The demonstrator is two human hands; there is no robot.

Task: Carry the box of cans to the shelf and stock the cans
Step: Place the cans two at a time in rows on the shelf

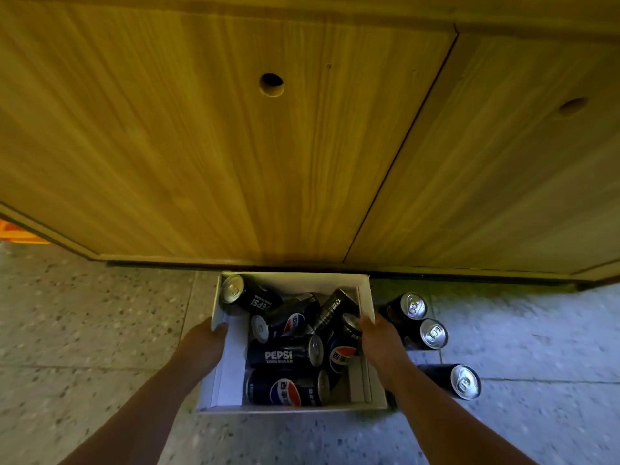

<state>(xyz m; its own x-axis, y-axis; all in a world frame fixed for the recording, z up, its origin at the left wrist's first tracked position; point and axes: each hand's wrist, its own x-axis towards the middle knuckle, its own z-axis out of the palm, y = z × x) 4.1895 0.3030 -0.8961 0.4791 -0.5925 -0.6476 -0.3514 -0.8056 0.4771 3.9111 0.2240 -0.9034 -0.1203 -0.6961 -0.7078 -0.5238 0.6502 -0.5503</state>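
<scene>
A white cardboard box sits low in front of me, close to the floor by the foot of a wooden cabinet. Several dark blue Pepsi cans lie jumbled on their sides inside it. My left hand grips the box's left wall, thumb inside the rim. My right hand grips the right wall, fingers over the rim next to a can. Three more cans stand upright on the floor to the right of the box: one at the back, one behind my right wrist, one nearest me.
Wooden cabinet doors with round finger holes fill the upper view, their base just beyond the box. The floor is speckled stone tile. An orange object shows at the far left edge.
</scene>
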